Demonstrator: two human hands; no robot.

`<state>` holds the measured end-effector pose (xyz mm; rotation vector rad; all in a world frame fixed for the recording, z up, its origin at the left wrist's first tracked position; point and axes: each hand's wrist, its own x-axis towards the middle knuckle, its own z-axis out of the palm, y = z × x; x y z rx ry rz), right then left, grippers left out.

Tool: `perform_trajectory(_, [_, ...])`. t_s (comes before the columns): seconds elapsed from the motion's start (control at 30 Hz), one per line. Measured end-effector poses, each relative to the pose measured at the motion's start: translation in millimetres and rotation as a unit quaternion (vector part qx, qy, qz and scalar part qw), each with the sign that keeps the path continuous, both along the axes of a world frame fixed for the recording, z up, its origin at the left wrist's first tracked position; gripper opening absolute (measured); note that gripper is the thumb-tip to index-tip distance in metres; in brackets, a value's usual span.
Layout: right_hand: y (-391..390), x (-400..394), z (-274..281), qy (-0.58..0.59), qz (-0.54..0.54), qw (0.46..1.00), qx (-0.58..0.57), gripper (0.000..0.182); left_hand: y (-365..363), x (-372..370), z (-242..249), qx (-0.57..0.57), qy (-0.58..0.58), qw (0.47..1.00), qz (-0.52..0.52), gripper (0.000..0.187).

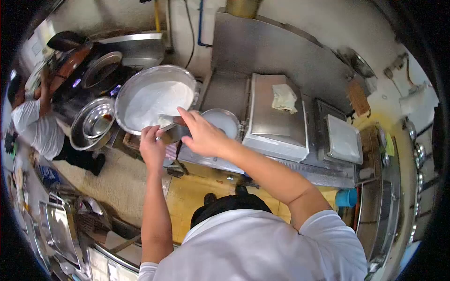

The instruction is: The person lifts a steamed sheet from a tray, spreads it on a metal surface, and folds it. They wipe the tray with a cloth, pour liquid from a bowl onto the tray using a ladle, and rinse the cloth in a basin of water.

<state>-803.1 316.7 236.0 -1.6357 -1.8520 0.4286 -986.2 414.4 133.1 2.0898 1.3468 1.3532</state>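
A wide metal basin (157,100) holds a white, smooth-surfaced mass. Over its near right rim, both of my hands meet around a grey metal piece (174,133) with some white stuff at its far edge. My right hand (205,133) has the piece between thumb and fingers, coming from the right. My left hand (153,146), with a ring on one finger, is closed at the left side of it; what its fingertips pinch I cannot tell. Just right of the hands stands a round pan (222,122) with whitish contents.
A steel box with a sloped lid (276,117) sits on the counter, a folded cloth (284,98) on top. Farther right lies a white-covered tray (344,139). Nested metal bowls (97,119) stand left of the basin. A person in a white shirt (40,124) is at the far left.
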Motion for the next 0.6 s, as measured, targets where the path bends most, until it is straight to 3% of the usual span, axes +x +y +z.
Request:
perform_trajectory(0.17, [-66.2, 75.5, -53.4, 0.075, -0.082, 0.992, -0.057, 0.084, 3.2, 3.7, -32.9, 0.009, -0.036, 0.999, -0.028, 0.035])
perform_trajectory(0.2, [-82.3, 96.1, -70.2, 0.078, -0.104, 0.988, -0.082, 0.084, -12.4, 8.5, -20.8, -0.049, -0.057, 0.996, -0.049, 0.046])
perform_trajectory(0.23, [-98.9, 115.9, -85.7, 0.081, -0.125, 0.983, -0.106, 0.085, -21.0, 12.8, -29.3, -0.029, -0.047, 0.998, -0.032, 0.051])
perform_trajectory(0.3, [-135.4, 150.7, -113.5, 0.094, -0.174, 0.973, -0.117, 0.083, -55.9, 32.9, -17.1, -0.066, -0.086, 0.993, -0.045, 0.055])
perform_trajectory(0.43, [-197.9, 211.2, -163.3, 0.097, -0.235, 0.952, -0.171, 0.077, -103.3, 86.3, -76.7, -0.106, -0.076, 0.983, -0.132, 0.053])
perform_trajectory(0.5, [-209.3, 238.7, -170.3, 0.087, -0.251, 0.950, -0.166, 0.074, -135.9, 131.2, -61.7, -0.256, -0.021, 0.946, -0.200, 0.048])
perform_trajectory(0.6, [-215.1, 279.6, -145.2, 0.087, -0.269, 0.950, -0.136, 0.068, -167.6, 201.3, -60.3, -0.330, 0.011, 0.908, -0.257, 0.037])
